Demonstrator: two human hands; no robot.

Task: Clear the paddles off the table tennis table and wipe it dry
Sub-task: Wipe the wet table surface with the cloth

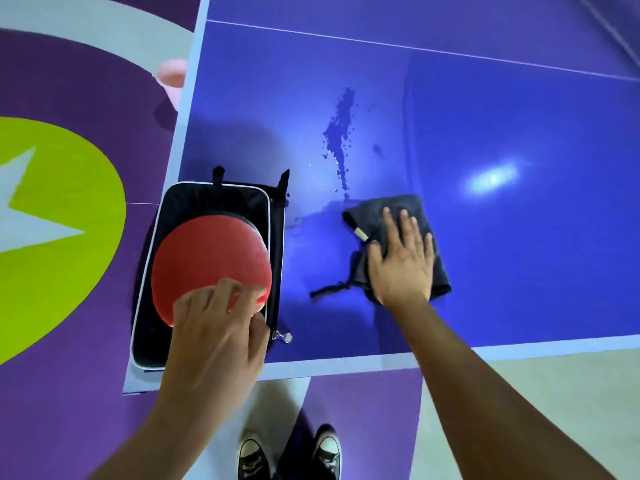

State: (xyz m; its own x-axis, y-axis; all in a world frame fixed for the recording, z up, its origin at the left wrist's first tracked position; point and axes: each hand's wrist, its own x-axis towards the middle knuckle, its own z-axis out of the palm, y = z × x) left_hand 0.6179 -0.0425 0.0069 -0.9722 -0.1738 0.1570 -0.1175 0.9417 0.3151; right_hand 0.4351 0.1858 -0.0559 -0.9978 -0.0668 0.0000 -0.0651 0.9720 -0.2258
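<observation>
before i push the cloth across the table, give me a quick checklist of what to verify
1. Red paddle put away: ok, it lies in the black case, with the left hand gripping its near end.
2. Case closed: not ok, it lies open at the table corner.
3. Right hand flat on the dark cloth: ok.
4. Path to the water spill: ok, it lies just beyond the cloth with nothing between.
5. Case away from the wet: cannot tell, droplets sit near its right side.
6. Other paddles on the table: cannot tell, none show, but part of the table is out of view.
</observation>
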